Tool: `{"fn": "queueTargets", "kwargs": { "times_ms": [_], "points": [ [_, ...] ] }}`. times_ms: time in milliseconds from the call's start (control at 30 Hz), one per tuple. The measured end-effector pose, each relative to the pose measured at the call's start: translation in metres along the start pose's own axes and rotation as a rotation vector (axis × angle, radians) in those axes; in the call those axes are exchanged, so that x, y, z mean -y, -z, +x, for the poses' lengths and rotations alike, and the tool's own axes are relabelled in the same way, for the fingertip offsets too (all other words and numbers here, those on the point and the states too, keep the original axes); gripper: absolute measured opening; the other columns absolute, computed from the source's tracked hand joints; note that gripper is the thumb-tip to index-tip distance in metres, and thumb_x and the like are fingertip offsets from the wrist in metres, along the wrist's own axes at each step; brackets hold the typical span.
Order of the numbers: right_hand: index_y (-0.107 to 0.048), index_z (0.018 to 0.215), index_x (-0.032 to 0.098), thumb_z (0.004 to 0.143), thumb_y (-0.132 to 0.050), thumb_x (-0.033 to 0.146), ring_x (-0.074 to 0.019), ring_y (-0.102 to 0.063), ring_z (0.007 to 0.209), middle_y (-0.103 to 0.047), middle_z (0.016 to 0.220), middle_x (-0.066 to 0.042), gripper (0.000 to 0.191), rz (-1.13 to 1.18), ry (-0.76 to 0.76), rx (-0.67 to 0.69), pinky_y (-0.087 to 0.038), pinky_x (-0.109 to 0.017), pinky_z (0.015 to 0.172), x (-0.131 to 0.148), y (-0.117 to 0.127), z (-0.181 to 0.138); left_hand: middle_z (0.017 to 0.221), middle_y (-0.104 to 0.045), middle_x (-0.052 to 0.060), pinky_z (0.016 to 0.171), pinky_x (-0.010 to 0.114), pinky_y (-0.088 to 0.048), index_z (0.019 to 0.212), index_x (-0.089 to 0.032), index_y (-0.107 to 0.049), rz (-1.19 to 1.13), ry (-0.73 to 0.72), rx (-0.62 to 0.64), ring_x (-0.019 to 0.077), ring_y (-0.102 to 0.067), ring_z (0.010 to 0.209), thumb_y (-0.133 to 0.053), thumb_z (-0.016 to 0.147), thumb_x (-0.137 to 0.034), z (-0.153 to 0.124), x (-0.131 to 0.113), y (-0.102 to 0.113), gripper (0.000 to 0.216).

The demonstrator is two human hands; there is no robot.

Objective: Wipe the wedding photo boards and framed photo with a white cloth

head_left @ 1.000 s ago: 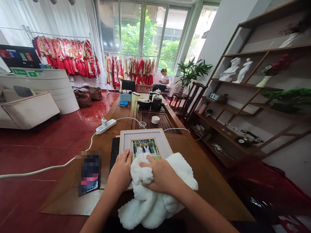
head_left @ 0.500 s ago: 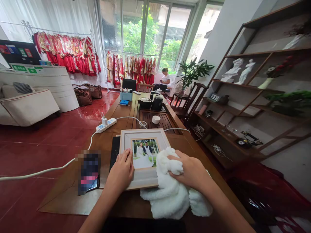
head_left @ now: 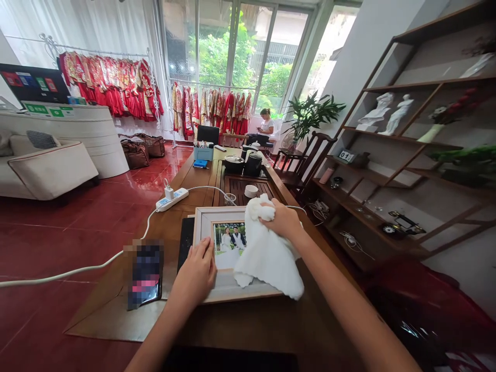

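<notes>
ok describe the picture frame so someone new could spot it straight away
Find the long brown wooden table. At its near end, the picture frame lies under the left hand, partly covered by white cloth. Unlike the dark phone to its left, it has a pale border around a photo.

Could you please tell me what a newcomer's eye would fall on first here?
Probably the white cloth, bunched in the right hand and draped over the right side of the framed photo, with the left hand resting on its left side. Next might come the red and gold garments hanging at the back, near the windows.
</notes>
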State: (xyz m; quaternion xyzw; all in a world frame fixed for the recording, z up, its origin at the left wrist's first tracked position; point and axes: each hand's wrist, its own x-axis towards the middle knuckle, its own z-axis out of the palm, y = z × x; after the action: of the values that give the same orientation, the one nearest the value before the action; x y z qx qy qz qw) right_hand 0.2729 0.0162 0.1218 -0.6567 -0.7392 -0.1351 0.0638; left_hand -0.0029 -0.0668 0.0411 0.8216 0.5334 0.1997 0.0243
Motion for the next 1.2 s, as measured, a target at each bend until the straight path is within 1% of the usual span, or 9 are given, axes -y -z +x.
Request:
{"fn": "queueTargets", "kwargs": {
  "times_ms": [133, 300, 400, 500, 767, 867, 967, 1067, 1200],
  "points": [
    [-0.058, 0.122, 0.030, 0.084, -0.053, 0.049, -0.0210, -0.058, 0.089, -0.056, 0.105, -0.005, 0.043, 0.008, -0.010, -0.033, -0.033, -0.026, 0.062, 0.000, -0.005, 0.015, 0.142, -0.046, 0.016, 0.109, 0.043, -0.038, 0.134, -0.008, -0.047, 0.033, 0.007, 0.010, 0.0259, -0.041, 0.133, -0.035, 0.089, -0.018, 0.000, -0.003, 0.002, 0.047],
    [-0.060, 0.119, 0.030, 0.083, -0.054, 0.048, -0.0206, -0.058, 0.089, -0.056, 0.108, -0.005, 0.040, 0.055, 0.022, -0.019, -0.033, -0.026, 0.061, -0.002, -0.008, 0.002, 0.141, -0.048, 0.015, 0.109, 0.042, -0.038, 0.134, -0.009, -0.048, 0.072, -0.002, -0.025, 0.0249, -0.043, 0.132, -0.037, 0.089, -0.017, 0.000, -0.004, 0.002, 0.047],
    [-0.060, 0.117, 0.031, 0.081, -0.056, 0.047, -0.0204, -0.059, 0.088, -0.057, 0.112, -0.005, 0.040, 0.100, 0.031, 0.012, -0.034, -0.026, 0.060, -0.006, -0.006, -0.015, 0.141, -0.048, 0.014, 0.109, 0.042, -0.038, 0.134, -0.008, -0.047, 0.075, -0.014, -0.026, 0.0249, -0.043, 0.131, -0.036, 0.089, -0.017, 0.001, -0.002, 0.001, 0.048],
    [-0.060, 0.117, 0.033, 0.079, -0.057, 0.046, -0.0199, -0.060, 0.084, -0.057, 0.109, -0.003, 0.041, 0.155, 0.064, 0.049, -0.038, -0.026, 0.063, -0.008, -0.002, -0.035, 0.141, -0.048, 0.014, 0.108, 0.042, -0.039, 0.135, -0.008, -0.047, 0.062, -0.006, -0.033, 0.0253, -0.044, 0.131, -0.038, 0.088, -0.017, 0.002, 0.000, 0.000, 0.048],
    [-0.059, 0.116, 0.033, 0.079, -0.056, 0.044, -0.0195, -0.063, 0.081, -0.056, 0.108, -0.002, 0.039, 0.253, 0.113, 0.150, -0.045, -0.029, 0.066, -0.003, 0.016, -0.100, 0.142, -0.047, 0.013, 0.110, 0.040, -0.037, 0.134, -0.010, -0.048, 0.011, 0.009, -0.038, 0.0239, -0.042, 0.133, -0.039, 0.087, -0.016, 0.001, 0.001, -0.002, 0.048],
    [-0.058, 0.117, 0.034, 0.079, -0.055, 0.040, -0.0186, -0.063, 0.081, -0.055, 0.113, -0.002, 0.038, 0.286, 0.114, 0.189, -0.047, -0.029, 0.068, 0.000, 0.023, -0.123, 0.142, -0.047, 0.013, 0.110, 0.040, -0.037, 0.135, -0.009, -0.047, 0.000, 0.010, -0.039, 0.0236, -0.041, 0.133, -0.039, 0.087, -0.016, 0.001, 0.002, -0.003, 0.049],
    [-0.058, 0.114, 0.036, 0.081, -0.054, 0.038, -0.0180, -0.063, 0.083, -0.055, 0.117, -0.001, 0.034, 0.302, 0.138, 0.214, -0.048, -0.029, 0.069, 0.003, 0.031, -0.139, 0.142, -0.047, 0.013, 0.110, 0.040, -0.038, 0.135, -0.011, -0.048, -0.015, 0.010, -0.049, 0.0234, -0.041, 0.133, -0.040, 0.087, -0.016, 0.001, 0.003, -0.005, 0.048],
    [-0.058, 0.113, 0.035, 0.081, -0.054, 0.038, -0.0188, -0.063, 0.085, -0.056, 0.115, -0.001, 0.032, 0.271, 0.173, 0.208, -0.048, -0.028, 0.069, 0.004, 0.034, -0.141, 0.142, -0.047, 0.013, 0.109, 0.042, -0.039, 0.134, -0.012, -0.048, -0.024, 0.005, -0.059, 0.0241, -0.042, 0.132, -0.040, 0.087, -0.016, 0.001, 0.004, -0.004, 0.048],
    [-0.058, 0.116, 0.034, 0.081, -0.053, 0.042, -0.0195, -0.063, 0.083, -0.057, 0.110, -0.003, 0.035, 0.179, 0.186, 0.186, -0.045, -0.029, 0.067, 0.003, 0.028, -0.122, 0.141, -0.047, 0.014, 0.109, 0.044, -0.039, 0.134, -0.010, -0.048, -0.024, -0.010, -0.050, 0.0246, -0.043, 0.132, -0.039, 0.088, -0.016, 0.001, 0.005, -0.004, 0.047]
  ]
}}
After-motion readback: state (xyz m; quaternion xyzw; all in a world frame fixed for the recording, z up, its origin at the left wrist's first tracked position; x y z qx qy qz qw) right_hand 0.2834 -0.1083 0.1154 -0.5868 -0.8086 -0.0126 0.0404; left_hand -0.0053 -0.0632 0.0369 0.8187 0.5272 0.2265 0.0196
